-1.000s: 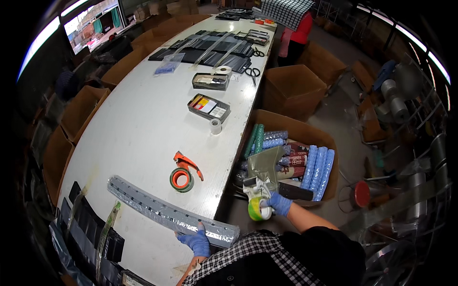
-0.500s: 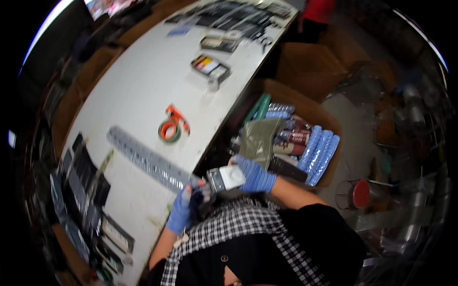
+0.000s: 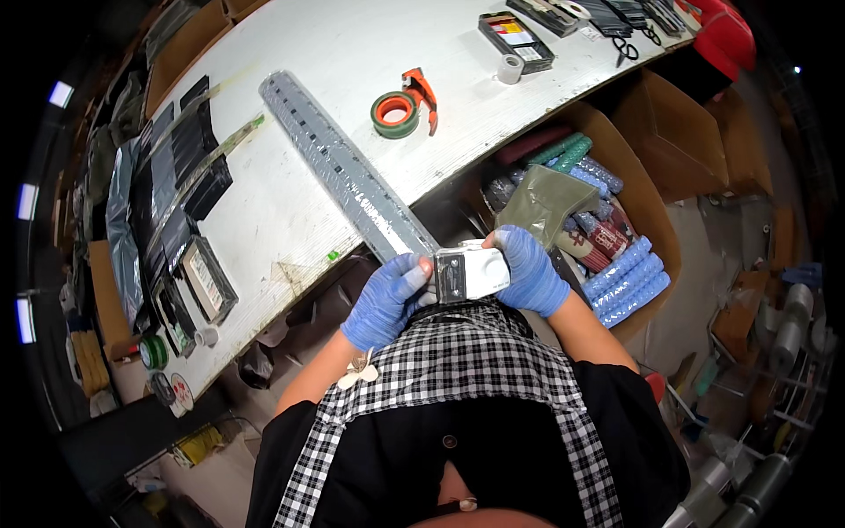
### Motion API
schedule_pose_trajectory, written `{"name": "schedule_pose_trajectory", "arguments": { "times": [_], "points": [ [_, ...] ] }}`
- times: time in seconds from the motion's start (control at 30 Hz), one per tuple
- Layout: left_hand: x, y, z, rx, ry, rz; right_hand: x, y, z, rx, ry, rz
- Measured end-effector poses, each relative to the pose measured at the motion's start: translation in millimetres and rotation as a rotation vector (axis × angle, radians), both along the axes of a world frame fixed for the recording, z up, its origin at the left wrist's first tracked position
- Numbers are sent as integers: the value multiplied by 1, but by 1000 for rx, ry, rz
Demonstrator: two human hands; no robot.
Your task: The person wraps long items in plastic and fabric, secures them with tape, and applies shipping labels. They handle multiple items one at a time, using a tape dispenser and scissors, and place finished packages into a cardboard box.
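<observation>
A long, narrow grey package wrapped in clear plastic (image 3: 352,180) lies slantwise over the table edge, its near end at my hands. My gloved left hand (image 3: 387,299) is closed at that end, thumb on top, touching the edge of a small white and dark-grey piece (image 3: 482,271). This piece looks like a label roll, with a round bulge in its white part. My gloved right hand (image 3: 531,271) grips its white side, thumb and fingers around it. The underside of both grips is hidden.
Orange and green tape with an orange cutter (image 3: 396,114) lies on the white table (image 3: 238,220). At left are dark flat packages (image 3: 180,167). A cardboard box (image 3: 664,251) of wrapped rolls stands right of the table. Scissors (image 3: 625,50) and small boxes (image 3: 518,41) lie far right.
My view has turned and sharpened, so the table sits higher. The long package's end and the white and grey piece, slightly apart before, have come together between my hands.
</observation>
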State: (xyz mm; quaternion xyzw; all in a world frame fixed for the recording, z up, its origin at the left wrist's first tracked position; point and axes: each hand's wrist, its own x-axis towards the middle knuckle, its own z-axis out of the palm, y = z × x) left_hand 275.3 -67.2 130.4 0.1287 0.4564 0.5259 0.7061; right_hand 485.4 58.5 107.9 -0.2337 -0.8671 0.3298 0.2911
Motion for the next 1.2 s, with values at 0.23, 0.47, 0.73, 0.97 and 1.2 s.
{"name": "schedule_pose_trajectory", "arguments": {
  "times": [0.23,0.47,0.73,0.97,1.2],
  "points": [
    [-3,-55,-49,43,477,265,7,20,12,131,-185,205],
    [-27,-85,-87,-42,355,571,21,108,-6,364,-371,181],
    [-9,-73,-147,-232,404,435,-31,122,-96,183,-577,243],
    [-40,-54,-172,-226,846,-6,-71,48,-191,-150,-374,-36],
    [-111,42,-40,996,1868,-611,-71,-2,-218,-419,-924,153]
  ]
}}
